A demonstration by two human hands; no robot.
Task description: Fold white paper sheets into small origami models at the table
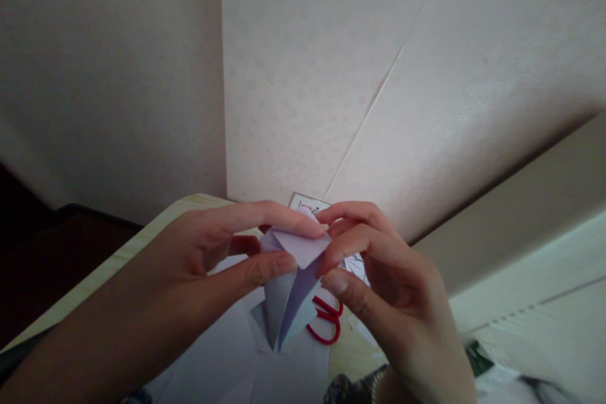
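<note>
A folded pale lilac paper model (290, 293) hangs in front of me above a light wooden table (142, 237). My left hand (199, 265) pinches its upper left part between thumb and forefinger. My right hand (379, 278) pinches the upper right flap with fingertips and thumb. The paper's pointed lower end hangs down over white sheets (237, 360) lying on the table. Red-handled scissors (326, 322) lie just behind the paper, partly hidden by it.
The table stands in a corner of pale patterned walls. A white wall socket (307, 202) sits just behind my fingers. Scraps of white paper (357, 265) lie by the right hand. A white surface with papers (521, 341) is at lower right.
</note>
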